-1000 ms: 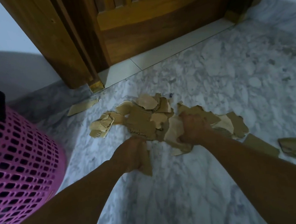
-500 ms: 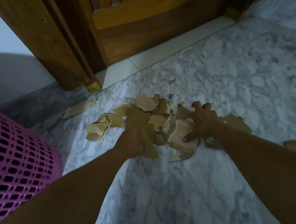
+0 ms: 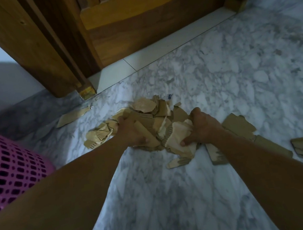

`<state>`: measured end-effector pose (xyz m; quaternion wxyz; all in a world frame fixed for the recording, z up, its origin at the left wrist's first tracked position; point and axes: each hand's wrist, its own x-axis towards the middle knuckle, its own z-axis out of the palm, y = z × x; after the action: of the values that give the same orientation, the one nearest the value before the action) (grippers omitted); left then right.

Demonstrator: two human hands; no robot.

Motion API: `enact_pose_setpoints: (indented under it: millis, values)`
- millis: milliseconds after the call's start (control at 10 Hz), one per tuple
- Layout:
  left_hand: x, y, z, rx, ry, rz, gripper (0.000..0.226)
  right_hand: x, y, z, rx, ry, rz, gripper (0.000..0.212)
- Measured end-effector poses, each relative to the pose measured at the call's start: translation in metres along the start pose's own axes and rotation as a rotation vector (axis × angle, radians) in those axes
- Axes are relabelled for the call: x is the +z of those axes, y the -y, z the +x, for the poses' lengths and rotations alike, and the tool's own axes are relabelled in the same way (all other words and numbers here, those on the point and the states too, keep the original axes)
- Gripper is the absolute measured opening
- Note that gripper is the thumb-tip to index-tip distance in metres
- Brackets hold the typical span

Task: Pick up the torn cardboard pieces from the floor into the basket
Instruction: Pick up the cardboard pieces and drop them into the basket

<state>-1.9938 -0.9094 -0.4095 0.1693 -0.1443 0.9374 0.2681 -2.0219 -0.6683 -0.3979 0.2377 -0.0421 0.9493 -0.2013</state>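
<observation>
Both hands, left hand (image 3: 133,133) and right hand (image 3: 203,128), clutch cardboard pieces (image 3: 159,125) with curled fingers; pink basket (image 3: 12,167) left, wooden door (image 3: 137,22) beyond.

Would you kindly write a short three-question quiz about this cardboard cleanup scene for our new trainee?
1. True or false: the pink basket stands to the right of the cardboard pile.
2. Which hand grips the pale crumpled piece at the pile's near edge?
A. left
B. right
C. neither
3. Fill in: the lone long strip lies on the marble floor near the foot of the wooden ____ frame.

Key
1. False: it stands at the left.
2. B; the left hand grips pieces on the pile's other side.
3. door
</observation>
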Motion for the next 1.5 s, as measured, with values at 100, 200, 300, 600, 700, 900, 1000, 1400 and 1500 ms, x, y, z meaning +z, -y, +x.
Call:
enact_pose_setpoints:
  millis: [100,200,300,600,700,900,1000,1400,1500]
  values:
    - [0.002,-0.004,-0.002,0.049,-0.009,-0.177,0.097,0.002,0.005,-0.003,-0.013,0.0,0.01,0.096]
    - [0.001,-0.007,-0.011,0.045,0.017,-0.268,0.118,0.005,0.007,-0.005,-0.018,0.018,0.026,0.097]
    - [0.0,-0.005,-0.018,-0.001,0.023,-0.297,0.111,0.006,0.009,-0.008,-0.04,0.029,0.054,0.101]
    - [-0.037,-0.007,-0.055,-0.047,-0.052,-0.305,0.082,-0.026,0.023,-0.029,-0.078,0.004,0.104,0.095]
    - [-0.074,-0.005,-0.08,-0.016,-0.125,-0.364,0.097,-0.051,0.036,-0.048,-0.105,-0.031,0.108,0.099]
    - [-0.155,-0.013,-0.124,-0.036,-0.271,-0.188,0.066,-0.095,0.09,-0.087,-0.17,-0.077,0.128,0.094]
    - [-0.197,-0.019,-0.158,-0.05,-0.321,-0.2,0.064,-0.119,0.135,-0.112,-0.252,-0.086,0.122,0.081]
    - [-0.36,0.017,-0.334,-0.32,-0.521,-0.086,0.06,-0.159,0.348,-0.222,-0.57,-0.059,0.174,0.052]
    - [-0.371,0.045,-0.347,-0.386,-0.486,0.041,0.043,-0.143,0.388,-0.228,-0.625,-0.046,0.171,0.047]
